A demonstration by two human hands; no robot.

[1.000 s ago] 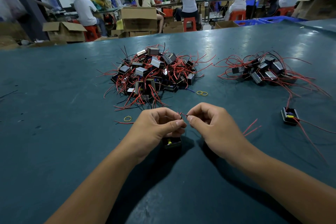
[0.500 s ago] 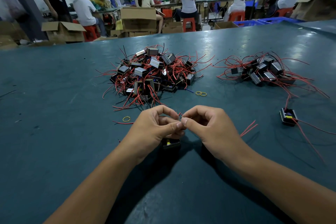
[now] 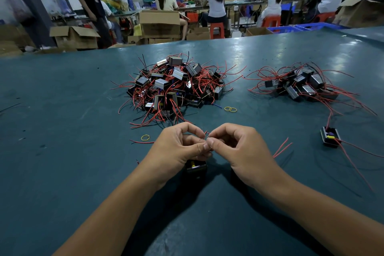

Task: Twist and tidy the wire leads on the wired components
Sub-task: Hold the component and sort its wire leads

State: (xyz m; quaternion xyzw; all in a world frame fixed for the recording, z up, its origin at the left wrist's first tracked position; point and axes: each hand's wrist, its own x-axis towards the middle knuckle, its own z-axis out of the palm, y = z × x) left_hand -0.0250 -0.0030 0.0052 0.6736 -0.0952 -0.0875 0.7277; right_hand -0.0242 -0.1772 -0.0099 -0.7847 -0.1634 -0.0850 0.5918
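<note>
A small black component (image 3: 196, 167) sits on the teal surface (image 3: 62, 151) under the left hand (image 3: 178, 151), showing at that hand's 5 o'clock with its open top facing up and a bit of yellow visible inside; too little of it shows to tell its long axis. Its thin wire leads (image 3: 204, 137) rise from it towards 12 o'clock and end between the two hands, where the fingertips meet. The left hand pinches the leads between thumb and curled forefinger, and the right hand (image 3: 241, 149), just at its 3 o'clock, pinches the same leads with thumb and forefinger, the other fingers curled in. Two loose red wire ends (image 3: 282, 147) lie on the surface at 3 o'clock of the right hand, pointing up towards 1 o'clock. At 12 o'clock of the hands is a large heap of components (image 3: 174, 87) tangled in red wires; a smaller heap (image 3: 301, 85) lies at 2 o'clock. A single component (image 3: 330, 137) with long red leads sits apart at 3 o'clock. Yellow rubber bands lie near: one (image 3: 145, 137) at 9 o'clock of the left hand, a pair (image 3: 230, 109) beside the large heap.
</note>
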